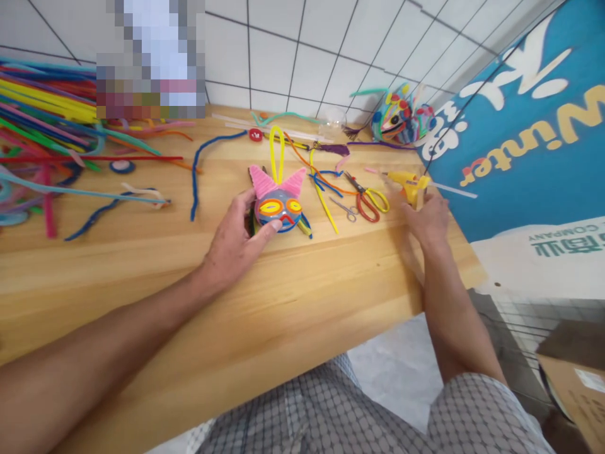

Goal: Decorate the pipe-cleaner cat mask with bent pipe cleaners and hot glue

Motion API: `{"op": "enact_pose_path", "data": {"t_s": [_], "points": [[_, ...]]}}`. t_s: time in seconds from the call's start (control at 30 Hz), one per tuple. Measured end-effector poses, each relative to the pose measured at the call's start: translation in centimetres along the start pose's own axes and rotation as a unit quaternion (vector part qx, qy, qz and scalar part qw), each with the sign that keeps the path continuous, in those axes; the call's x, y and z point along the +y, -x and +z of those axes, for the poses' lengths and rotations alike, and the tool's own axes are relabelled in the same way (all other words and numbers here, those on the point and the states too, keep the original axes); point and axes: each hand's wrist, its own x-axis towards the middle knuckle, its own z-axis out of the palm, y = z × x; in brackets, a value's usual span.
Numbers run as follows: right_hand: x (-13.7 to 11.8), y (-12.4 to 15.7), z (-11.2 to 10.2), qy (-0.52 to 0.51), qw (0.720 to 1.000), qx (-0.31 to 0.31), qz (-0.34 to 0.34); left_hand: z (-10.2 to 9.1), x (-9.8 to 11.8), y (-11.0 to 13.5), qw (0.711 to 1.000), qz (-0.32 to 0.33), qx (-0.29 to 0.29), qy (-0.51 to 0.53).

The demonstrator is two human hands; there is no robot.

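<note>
Firmly enough, the left hand (234, 236) has hold of the cat (278, 195), partly closed, thumb across the lower front of the face and fingers along its side and partly hidden behind. The cat faces up towards the camera near the middle of the worktop (283, 277), with pink ears, yellow eyes ringed in orange and a red mouth; whether it rests on the wood or is lifted, I cannot tell. A yellow loop (277, 154) stands above the ears. Well apart, the right hand (429, 217) is wrapped round the grip of the glue gun (409, 181), its nozzle towards the cat and a clear stick (456, 189) jutting out behind

Between the two hands lie the scissors (361, 191), a smaller silver pair (344, 207) and a yellow stem (326, 207). Beyond are a purple tassel (336, 149), a red button (256, 134) and, by the wall (283, 50), a colourful fish (397, 120). On the left, past a bent blue stem (195, 170), spreads a heap of stems (42, 104). A blue banner (534, 170) fills the far right
</note>
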Motion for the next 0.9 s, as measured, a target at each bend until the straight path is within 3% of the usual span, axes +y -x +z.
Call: {"op": "enact_pose_path", "data": {"t_s": [0.07,0.17,0.23,0.33,0.43,0.6,0.9], "points": [[-1.5,1.7,-1.8,0.075,0.997,0.025,0.004,0.0,-0.2,-0.1,1.0,0.002,-0.002,-0.005],[-6.6,5.0,-3.7,-0.025,0.989,0.011,-0.143,0.0,-0.4,-0.1,1.0,0.01,-0.001,-0.008],[-11.3,7.2,-4.2,-0.103,0.96,-0.005,-0.262,0.0,-0.4,-0.1,1.0,0.017,0.0,-0.009],[-17.9,9.4,-3.9,-0.184,0.893,0.01,-0.411,0.0,-0.5,-0.1,1.0,0.026,0.003,-0.004],[-21.9,10.1,-2.6,-0.214,0.843,0.028,-0.492,0.1,-0.8,-0.1,0.999,0.034,0.005,0.001],[-23.6,10.2,-0.2,-0.241,0.821,0.046,-0.516,0.3,-1.1,0.1,0.999,0.032,0.008,0.014],[-22.6,10.4,1.6,-0.245,0.839,0.026,-0.486,0.3,-0.7,0.1,0.999,0.045,0.012,0.007]]}}
